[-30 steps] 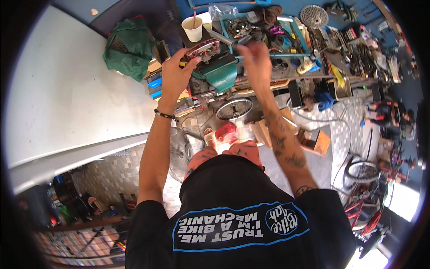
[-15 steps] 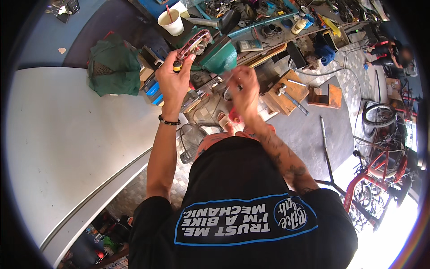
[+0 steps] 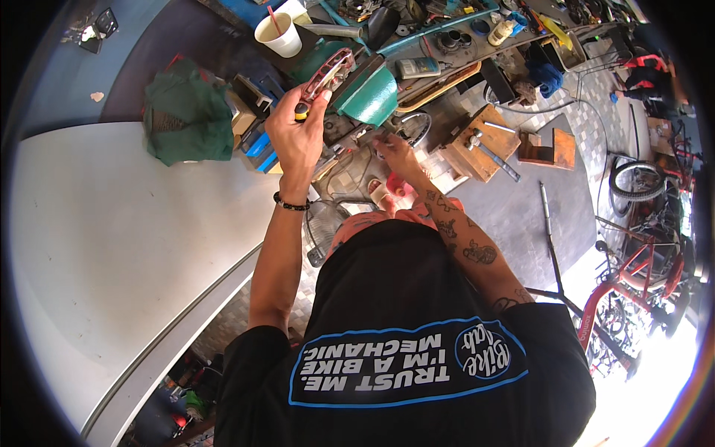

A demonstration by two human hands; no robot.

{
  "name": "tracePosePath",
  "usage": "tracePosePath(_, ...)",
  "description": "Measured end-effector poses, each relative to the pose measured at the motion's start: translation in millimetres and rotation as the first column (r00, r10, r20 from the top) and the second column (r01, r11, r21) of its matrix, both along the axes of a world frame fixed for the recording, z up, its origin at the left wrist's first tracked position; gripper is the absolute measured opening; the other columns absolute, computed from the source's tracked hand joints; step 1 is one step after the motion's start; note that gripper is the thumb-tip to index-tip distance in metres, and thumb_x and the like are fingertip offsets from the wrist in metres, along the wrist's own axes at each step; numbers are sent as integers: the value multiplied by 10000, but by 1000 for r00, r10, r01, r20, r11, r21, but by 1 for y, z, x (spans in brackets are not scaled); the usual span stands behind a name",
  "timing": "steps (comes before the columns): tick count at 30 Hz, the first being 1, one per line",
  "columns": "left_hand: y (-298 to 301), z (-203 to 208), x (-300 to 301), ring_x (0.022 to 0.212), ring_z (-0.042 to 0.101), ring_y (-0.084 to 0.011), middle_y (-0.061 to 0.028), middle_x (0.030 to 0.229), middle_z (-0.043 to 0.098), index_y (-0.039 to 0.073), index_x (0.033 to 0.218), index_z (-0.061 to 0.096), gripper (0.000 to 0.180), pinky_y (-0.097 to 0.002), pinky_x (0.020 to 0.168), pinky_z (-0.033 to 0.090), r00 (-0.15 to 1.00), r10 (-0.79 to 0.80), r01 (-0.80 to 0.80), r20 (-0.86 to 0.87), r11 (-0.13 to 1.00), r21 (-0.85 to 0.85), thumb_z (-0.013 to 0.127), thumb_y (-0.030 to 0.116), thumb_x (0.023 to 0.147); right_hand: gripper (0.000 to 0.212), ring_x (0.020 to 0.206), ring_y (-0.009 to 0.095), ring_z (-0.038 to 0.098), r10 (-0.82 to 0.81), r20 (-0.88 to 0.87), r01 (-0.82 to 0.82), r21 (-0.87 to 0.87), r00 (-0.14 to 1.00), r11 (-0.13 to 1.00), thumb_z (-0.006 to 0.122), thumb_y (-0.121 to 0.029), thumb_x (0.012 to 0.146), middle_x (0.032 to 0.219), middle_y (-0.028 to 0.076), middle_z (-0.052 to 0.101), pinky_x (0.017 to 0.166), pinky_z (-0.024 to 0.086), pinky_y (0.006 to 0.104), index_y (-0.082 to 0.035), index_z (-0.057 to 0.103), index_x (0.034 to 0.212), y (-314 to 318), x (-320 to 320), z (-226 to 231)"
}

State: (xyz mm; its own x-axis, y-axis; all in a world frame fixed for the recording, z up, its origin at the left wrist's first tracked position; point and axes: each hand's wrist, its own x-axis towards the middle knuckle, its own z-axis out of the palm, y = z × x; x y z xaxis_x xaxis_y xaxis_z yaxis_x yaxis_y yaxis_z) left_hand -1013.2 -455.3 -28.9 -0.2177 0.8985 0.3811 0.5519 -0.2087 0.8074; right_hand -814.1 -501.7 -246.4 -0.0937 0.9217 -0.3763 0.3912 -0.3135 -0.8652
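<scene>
My left hand (image 3: 296,138) is raised at the bench, thumb and fingers closed on a red, open-framed metal part (image 3: 328,72) that looks like a bicycle pedal. A short yellow-and-black handle (image 3: 301,112) shows in the same hand, under the fingers. The red part lies against the jaw end of a green bench vise (image 3: 370,98); whether the jaws grip it cannot be made out. Just below the vise, my right hand (image 3: 398,155) has its fingers curled together near the screw end. What those fingers hold is too small to name.
A white cup (image 3: 278,36) with a red stick stands behind the vise. Left of it lie a green cloth bag (image 3: 188,112) and blue boxes (image 3: 261,153). A wooden block (image 3: 480,145) with a hammer (image 3: 493,155) stands right. Another person (image 3: 648,78) is far right.
My right hand, blurred before, has moved down a little and its fingers have drawn together below the vise. My left hand still holds the red part, slightly shifted in view.
</scene>
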Motion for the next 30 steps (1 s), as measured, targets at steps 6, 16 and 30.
tracePosePath(6, -1, -4, 2, 777, 612, -73, -17, 863, 736, 9, 1103, 775, 253, -254, 720, 494, 997, 28, -28, 72, 1000, -4, 825, 166, 910, 502, 873, 174, 742, -224, -783, -237, -425, 580, 873, 517, -424, 1095, 1113, 99, 768, 748, 575, 300, 14, 663, 1292, -23, -14, 123)
tracePosePath(16, -6, 12, 5, 826, 626, -80, -32, 949, 750, -9, 1124, 756, 283, -248, 767, 499, 988, 27, -6, 153, 991, -132, 830, 163, 912, 594, 1080, 248, 701, -523, -825, -239, -475, -214, 847, 471, -443, 1097, 1358, 137, 674, 890, 547, 340, 70, 532, 1390, 17, 15, 202)
tracePosePath(30, -29, 175, -63, 476, 377, -111, -10, 618, 458, 112, 763, 482, 464, -260, 401, 302, 642, -210, -32, 737, 953, 300, 507, 425, 1105, 451, 607, 125, 666, -14, -217, -18, -148, 976, 989, 605, -377, 1070, 672, 67, 685, 543, 498, 251, -6, 730, 847, 38, 45, 279)
